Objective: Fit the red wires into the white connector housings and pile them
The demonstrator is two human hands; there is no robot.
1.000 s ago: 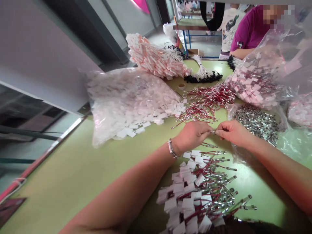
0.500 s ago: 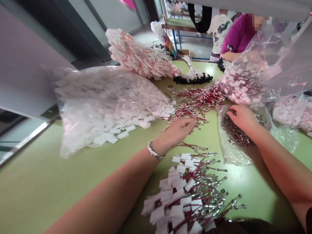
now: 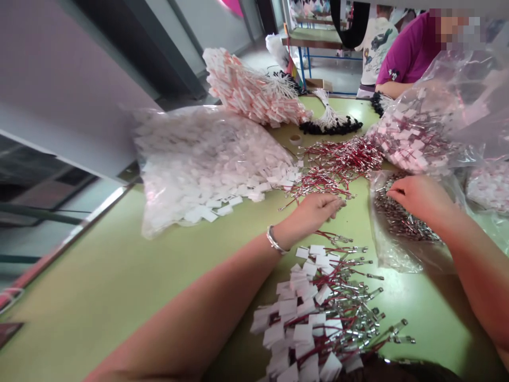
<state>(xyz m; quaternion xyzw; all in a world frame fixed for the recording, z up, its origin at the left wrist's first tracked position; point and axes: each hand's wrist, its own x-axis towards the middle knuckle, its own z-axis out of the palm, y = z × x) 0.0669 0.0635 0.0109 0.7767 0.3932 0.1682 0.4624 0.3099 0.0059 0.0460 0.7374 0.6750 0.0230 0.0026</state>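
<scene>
My left hand (image 3: pixel 318 211) is closed just in front of a loose pile of short red cords with metal ends (image 3: pixel 342 156); what its fingertips hold is too small to make out. Over an opened clear plastic bag (image 3: pixel 397 260) of small dark metal pieces (image 3: pixel 405 223), my right hand (image 3: pixel 423 199) has thumb and fingertips pinched together, and I cannot see what is in them. Between my forearms lies a stack of red cords with white tags (image 3: pixel 304 334) and metal clasps. A few untagged red cords (image 3: pixel 334 237) rest right behind that stack.
A big clear bag of white tags (image 3: pixel 210 154) spills open at left. Behind it lie orange-and-white strips (image 3: pixel 254 93) and a white-corded bundle with black ends (image 3: pixel 328 119). A bag of tagged cords (image 3: pixel 413 138) stands at right. Across the table sits a person in purple (image 3: pixel 405 53).
The view has swung a little left, so everything sits further right. My right hand's fingers have drawn closer together over the metal pieces. My left hand remains closed near the red cords.
</scene>
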